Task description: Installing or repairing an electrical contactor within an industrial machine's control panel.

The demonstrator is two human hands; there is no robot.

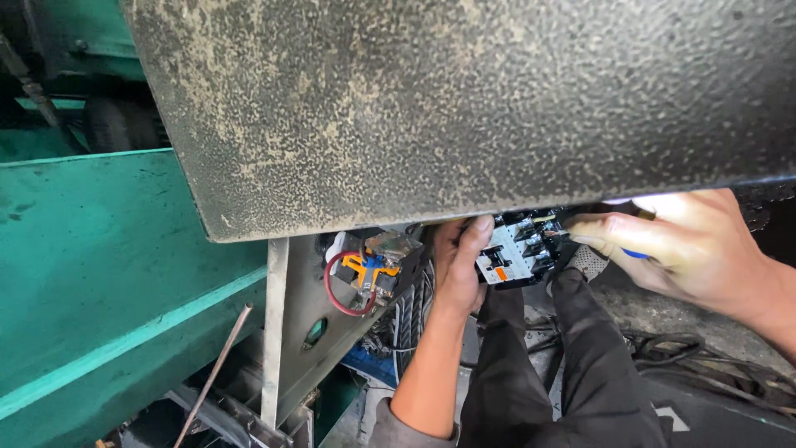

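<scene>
Both hands worked at a black-and-white electrical switch block under a worn metal panel.

My left hand (458,261) was curled around the left side of the switch block (516,249), fingers closed on its edge, steadying it just below the panel (464,99). My right hand (692,245) was closed around a blue-handled tool (635,253), its tip hidden, pointed at the block's right side. Left of the block I saw a small relay with an orange part (373,270) and a red wire loop (336,290) on a grey bracket (286,332). A green machine body (99,282) stood further left; dark cables (696,357) lay below my right hand.
</scene>
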